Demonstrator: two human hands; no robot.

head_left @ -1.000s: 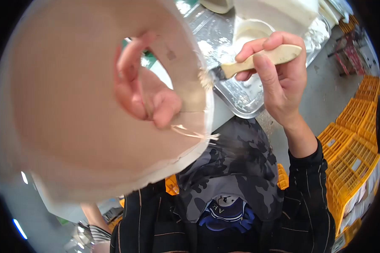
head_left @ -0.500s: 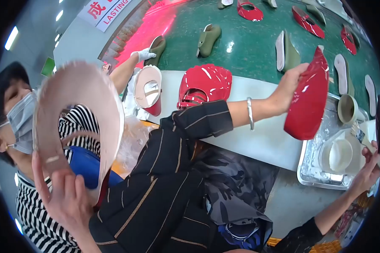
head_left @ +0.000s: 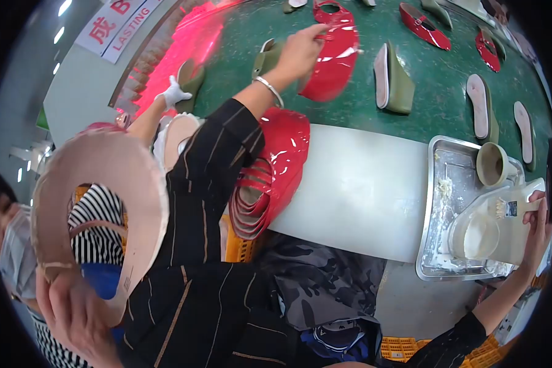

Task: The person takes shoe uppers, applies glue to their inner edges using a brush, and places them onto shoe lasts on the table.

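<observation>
My left hand (head_left: 303,52) grips a glossy red shoe upper (head_left: 334,70) by its left side, over the green surface (head_left: 343,116). A bracelet circles my left wrist. At the far right, my right hand (head_left: 536,222) is closed on the handle of a brush (head_left: 513,209), whose bristles are near a white bowl (head_left: 479,238) in a metal tray (head_left: 424,245). Another person's bare hand (head_left: 73,313) holds a pale pink upper (head_left: 132,165) with a large opening at the lower left. Stacked red uppers (head_left: 285,165) lie beside my left sleeve.
A co-worker in a mask and striped top (head_left: 104,214) is at left; a white-gloved hand (head_left: 175,93) touches an olive shoe (head_left: 191,83). Olive wedge shoes (head_left: 402,86) and red uppers stand on the green surface. A beige cup (head_left: 492,164) sits in the tray. Yellow crates (head_left: 405,348) are below.
My left hand has carried the red upper leftward and farther away. A second ago my brush was at the pink upper's edge; now it is by the bowl, and another person's hand holds a pink upper.
</observation>
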